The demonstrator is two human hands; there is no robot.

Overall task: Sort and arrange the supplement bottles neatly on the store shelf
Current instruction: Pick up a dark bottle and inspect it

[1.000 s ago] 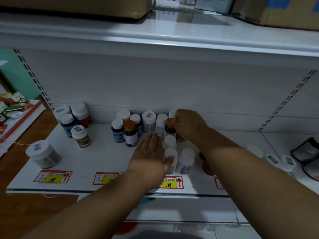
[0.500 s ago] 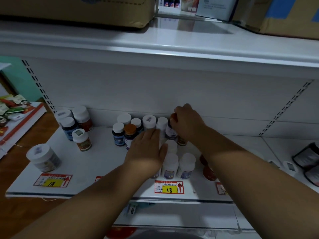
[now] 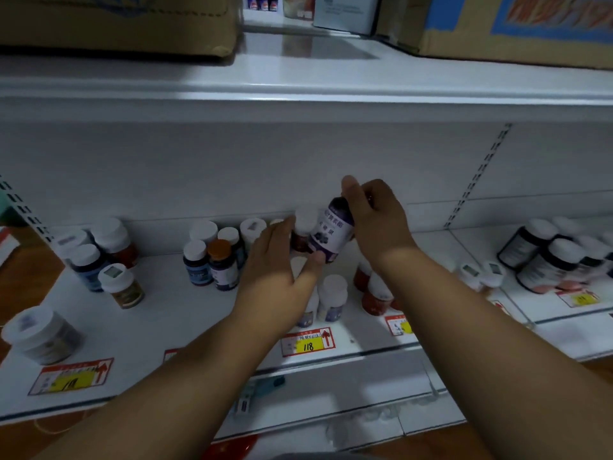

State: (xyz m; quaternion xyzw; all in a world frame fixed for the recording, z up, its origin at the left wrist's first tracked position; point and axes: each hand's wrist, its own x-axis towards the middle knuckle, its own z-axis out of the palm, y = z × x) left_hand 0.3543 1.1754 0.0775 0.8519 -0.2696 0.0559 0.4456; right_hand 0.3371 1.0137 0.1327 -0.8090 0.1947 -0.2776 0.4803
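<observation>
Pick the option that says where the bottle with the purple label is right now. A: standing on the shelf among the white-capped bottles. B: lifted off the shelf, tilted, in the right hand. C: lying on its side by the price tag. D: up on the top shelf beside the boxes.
B: the right hand grips the bottle with the purple label tilted above the shelf, the left hand's thumb touching its base.

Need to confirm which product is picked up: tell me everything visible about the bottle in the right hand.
The bottle is lifted clear of the shelf, tilted with its top leaning toward the back wall. It has a white label with dark purple fruit art and print too blurred to read, over a dark body. The right hand grips its upper part, hiding the cap; the left hand touches its lower edge with the thumb. It looks like plastic.
</observation>
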